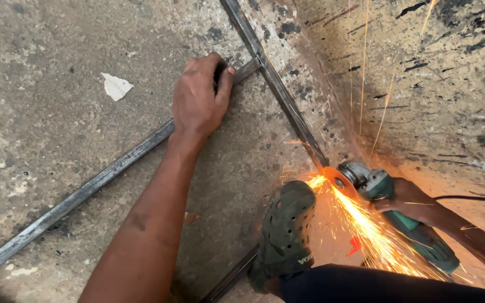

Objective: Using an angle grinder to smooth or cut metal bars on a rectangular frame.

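On the concrete floor (57, 67) lies a welded steel bar frame (287, 106); the right hand (408, 199) grips a green angle grinder (399, 216), its disc throwing sparks (366, 230) at the bar. Left hand (197, 101) clasps the crossbar near the joint. A green clog (284, 230) presses beside the disc; a paper scrap (116, 86) lies well apart.

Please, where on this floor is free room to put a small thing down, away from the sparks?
Bare concrete floor lies left of the left hand, above the long steel bar, beside a paper scrap. It is crowded around the grinder, right hand and shoe.
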